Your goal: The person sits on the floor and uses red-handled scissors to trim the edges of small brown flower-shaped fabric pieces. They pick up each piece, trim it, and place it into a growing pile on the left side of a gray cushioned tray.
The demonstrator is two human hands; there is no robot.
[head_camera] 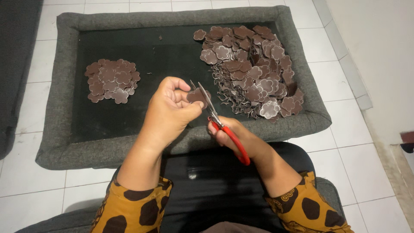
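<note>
1. Two hands meet in the head view, above the near rim of a grey padded tray (pixel 56 146) that sits on the white tiled floor (pixel 26 181).
2. I see the left hand (pixel 170 110) with its fingers (pixel 195 107) pinching a brown flower-shaped piece (pixel 197 96).
3. I see the right hand (pixel 228 134) with its fingers curled tight around the red handles of the scissors (pixel 222 127); the blades lie against the piece's right edge.
4. A small pile of trimmed pieces (pixel 113 80) lies at the tray's left side.
5. A much larger heap of pieces (pixel 252 69) with curly offcuts fills the tray's right side.
</note>
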